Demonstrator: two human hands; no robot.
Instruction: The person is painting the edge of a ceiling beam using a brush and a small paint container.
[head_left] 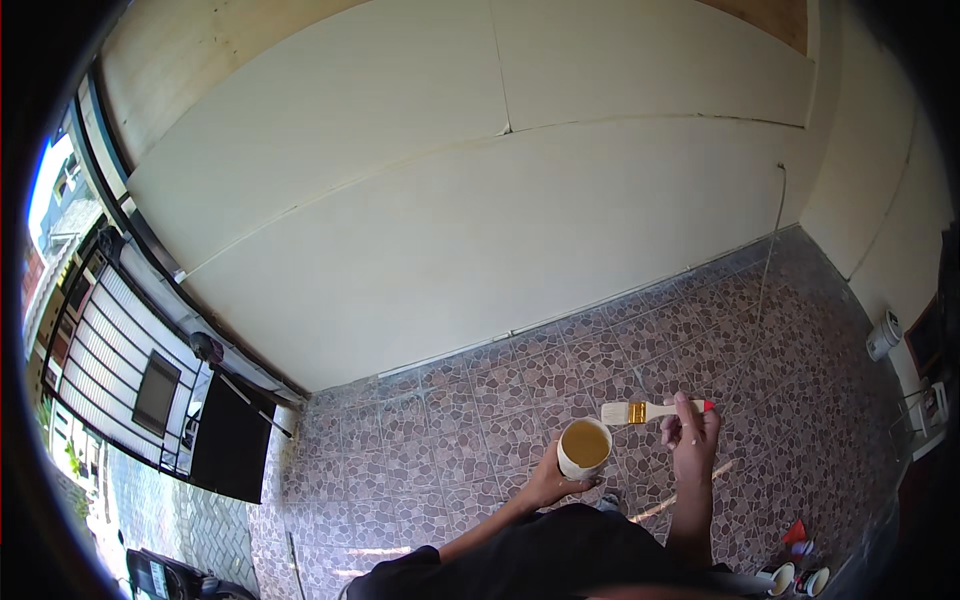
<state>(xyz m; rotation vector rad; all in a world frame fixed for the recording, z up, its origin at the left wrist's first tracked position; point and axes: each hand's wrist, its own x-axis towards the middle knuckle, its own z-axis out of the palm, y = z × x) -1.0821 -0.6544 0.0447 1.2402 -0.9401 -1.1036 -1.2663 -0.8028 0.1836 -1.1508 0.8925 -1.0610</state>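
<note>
My left hand [548, 482] is wrapped round a pale cup [572, 466] from its left and lower side. Yellowish-brown liquid shows inside the cup, which is held upright in front of my body. To the right of it, my right hand [690, 430] grips a paintbrush [655, 409] by its light wooden handle, close to the red end. The brush lies level, its pale bristles pointing left and its gold-coloured ferrule in sight. Its bristle tip is just above and right of the cup's rim, seemingly apart from the cup.
A cream wall [500, 240] with panel seams runs ahead. A cable [768, 260] hangs down its right part to the patterned tile floor [450, 420]. A barred gate [130, 370] stands left. Several cans and containers [780, 578] sit at lower right; a white container [884, 336] is by the right wall.
</note>
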